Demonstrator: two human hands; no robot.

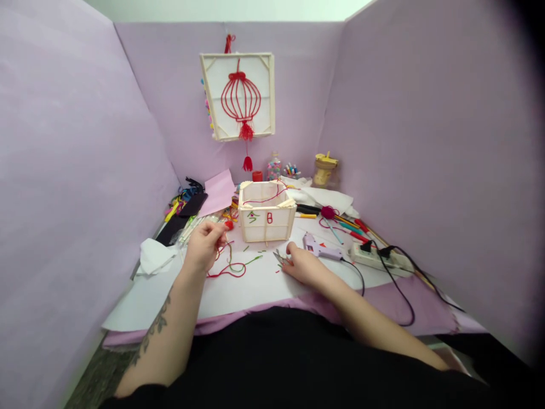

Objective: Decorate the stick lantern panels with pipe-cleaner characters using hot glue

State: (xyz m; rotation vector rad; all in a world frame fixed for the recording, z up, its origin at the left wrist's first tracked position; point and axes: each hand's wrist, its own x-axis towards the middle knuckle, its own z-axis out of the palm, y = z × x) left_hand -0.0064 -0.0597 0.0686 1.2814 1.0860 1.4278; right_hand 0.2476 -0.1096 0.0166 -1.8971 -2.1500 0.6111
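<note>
My left hand (pixel 203 245) is closed in a pinch above the left of the table. Red cord (pixel 232 274) hangs from under its fingers and loops on the white paper, beside a green strand (pixel 254 259). A small red tuft (pixel 229 225) shows at the fingertips; whether it is held I cannot tell. My right hand (pixel 300 265) grips small scissors (pixel 281 258), blades pointing left, low over the paper. Between and beyond both hands stands a pale box-shaped lantern frame (pixel 279 228) with green and red characters on its front and a red strand across its top.
A lilac glue gun (pixel 321 247) lies right of my right hand, near a power strip (pixel 378 258) with black cables. Behind are a bead jar (pixel 274 167), maroon yarn (pixel 328 212) and markers. A finished-looking lantern (pixel 261 111) hangs above. Lilac walls (pixel 409 113) enclose the table.
</note>
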